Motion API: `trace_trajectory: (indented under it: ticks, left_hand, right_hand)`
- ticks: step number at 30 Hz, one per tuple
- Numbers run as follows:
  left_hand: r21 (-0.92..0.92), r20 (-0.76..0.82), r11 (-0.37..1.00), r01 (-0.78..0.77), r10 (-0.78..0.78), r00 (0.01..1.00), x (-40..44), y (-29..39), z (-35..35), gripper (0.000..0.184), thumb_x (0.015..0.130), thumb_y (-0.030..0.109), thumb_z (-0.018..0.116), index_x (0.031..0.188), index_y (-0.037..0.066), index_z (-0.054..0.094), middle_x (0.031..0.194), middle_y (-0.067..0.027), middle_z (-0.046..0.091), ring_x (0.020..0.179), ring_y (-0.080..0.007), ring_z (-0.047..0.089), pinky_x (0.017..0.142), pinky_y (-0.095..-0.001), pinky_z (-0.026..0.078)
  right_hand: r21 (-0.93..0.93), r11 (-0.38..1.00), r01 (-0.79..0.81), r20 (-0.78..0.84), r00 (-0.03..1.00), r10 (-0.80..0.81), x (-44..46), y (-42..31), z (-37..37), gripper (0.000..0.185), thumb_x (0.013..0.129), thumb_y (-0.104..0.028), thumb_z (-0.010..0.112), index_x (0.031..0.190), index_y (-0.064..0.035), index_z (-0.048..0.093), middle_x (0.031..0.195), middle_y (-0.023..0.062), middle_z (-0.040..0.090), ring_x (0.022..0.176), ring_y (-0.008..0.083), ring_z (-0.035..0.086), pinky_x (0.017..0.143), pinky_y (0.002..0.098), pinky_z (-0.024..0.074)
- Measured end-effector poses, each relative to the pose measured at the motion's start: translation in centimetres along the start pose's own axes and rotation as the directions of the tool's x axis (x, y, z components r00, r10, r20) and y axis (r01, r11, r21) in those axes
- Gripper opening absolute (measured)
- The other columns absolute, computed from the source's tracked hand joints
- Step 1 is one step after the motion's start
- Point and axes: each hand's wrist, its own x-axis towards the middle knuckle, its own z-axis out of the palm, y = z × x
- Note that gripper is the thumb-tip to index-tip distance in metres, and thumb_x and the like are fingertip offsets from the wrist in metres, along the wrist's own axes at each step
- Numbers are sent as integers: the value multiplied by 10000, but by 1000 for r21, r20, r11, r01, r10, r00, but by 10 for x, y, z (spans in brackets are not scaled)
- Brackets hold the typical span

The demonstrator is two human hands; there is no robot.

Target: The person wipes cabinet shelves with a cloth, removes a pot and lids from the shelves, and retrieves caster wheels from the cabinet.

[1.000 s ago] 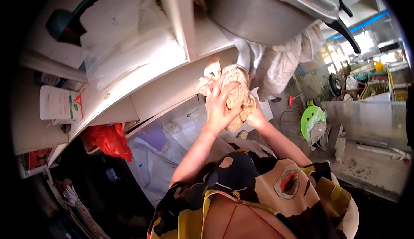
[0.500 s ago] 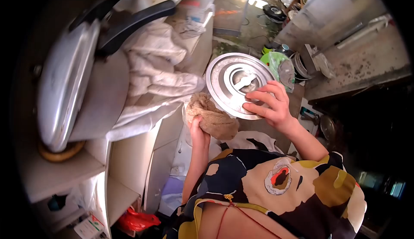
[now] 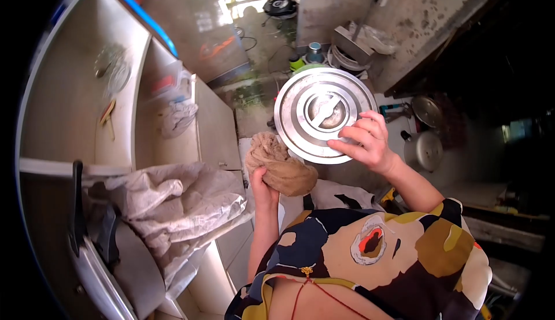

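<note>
The marking on the clear container [image 3: 172, 83] in the white cabinet [image 3: 55, 106] shows only as a patch of red, too blurred to read. The right hand [image 3: 370, 145] grips a round metal lid [image 3: 325, 114] at its near right edge, fingers spread on its ringed face and the thumb hidden from sight. The left hand [image 3: 264, 190] clasps a bunched brown cloth [image 3: 283, 170], thumb on top and the other fingers hidden by it; the cloth sits just beside the lid's lower left edge, and whether the two touch I cannot tell. Both are held up in front of the patterned top [image 3: 347, 245]. The lid partly blocks the view of a green rim beyond it, near a green cup [image 3: 296, 63], a bluish cup [image 3: 314, 52] and stacked round dishes [image 3: 346, 61]. A black round object [image 3: 280, 8] lies farther off on the floor [image 3: 251, 115]. To the left, a whitish cloth [image 3: 179, 190] drapes over the cabinet beside a metal pot [image 3: 136, 268] with black handles, covering part of the shelf edge; a crumpled clear bag [image 3: 178, 119] lies in the compartment beyond. At right, a lidded pot [image 3: 428, 151] stands near another metal lid or pan [image 3: 428, 111].
</note>
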Motion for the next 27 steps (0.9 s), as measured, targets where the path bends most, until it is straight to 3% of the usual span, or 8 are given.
trace_trajectory:
  ticks: [10,12,14,17,18,20,22,27]
  left_hand:
    - [61,270,917,395,-396,878,59,-16,94,539,778,157,435,1288,-11,391,1269,-158,485,1167,-291,479,998,-419,387]
    - [55,385,879,474,-456,802,62,-22,111,518,788,151,429,1280,-11,401,1247,-154,504,1149,-284,494,991,-408,393]
    - [82,443,858,507,-487,753,74,-39,116,505,796,139,420,1280,-4,404,1232,-149,516,1126,-276,511,977,-397,405]
    - [145,478,869,473,-480,735,83,-62,125,490,793,128,413,1268,9,427,1212,-142,534,1109,-272,525,957,-393,422]
    - [160,490,860,484,-495,718,86,-63,130,490,793,128,413,1268,9,427,1212,-142,534,1109,-272,525,957,-393,422]
    - [168,407,781,602,-611,679,90,-62,139,501,794,146,407,1277,15,420,1232,-141,520,1138,-282,504,975,-416,406]
    - [129,510,769,626,-593,623,101,-67,138,522,798,197,391,1289,22,410,1272,-145,486,1165,-302,480,992,-444,387]
    - [230,487,790,568,-599,636,121,-75,134,598,802,271,383,1339,13,338,1335,-155,412,1220,-322,417,1011,-462,364]
  right_hand:
    - [-213,917,-337,43,935,353,-26,-5,-32,276,660,-128,646,929,-177,683,916,8,598,830,191,549,783,354,454]
    - [-19,793,-609,-37,793,608,-25,-8,-16,272,691,-81,662,961,-116,666,986,57,620,890,243,578,782,347,469]
    - [277,654,-704,14,684,730,-32,-15,5,308,720,41,627,1016,-45,640,1093,130,608,970,298,588,833,348,470]
    - [410,541,-734,-7,591,807,-33,-27,11,320,777,47,583,1082,-39,623,1089,144,617,1007,270,592,851,326,459]
    - [457,449,-768,-21,495,869,-37,-21,4,255,824,-8,586,1077,-18,616,1031,100,642,945,192,600,820,294,463]
    - [617,-9,-787,42,22,999,-65,-4,-11,218,849,-56,596,1057,9,610,959,51,646,869,120,582,778,265,463]
    - [879,-33,-476,-22,-111,994,-83,15,-29,188,857,-74,604,1018,21,594,916,42,639,828,96,570,771,246,456]
    - [939,-5,-345,-117,-331,936,-152,51,-80,225,874,-61,569,1083,22,563,1010,76,629,920,145,583,826,295,466]
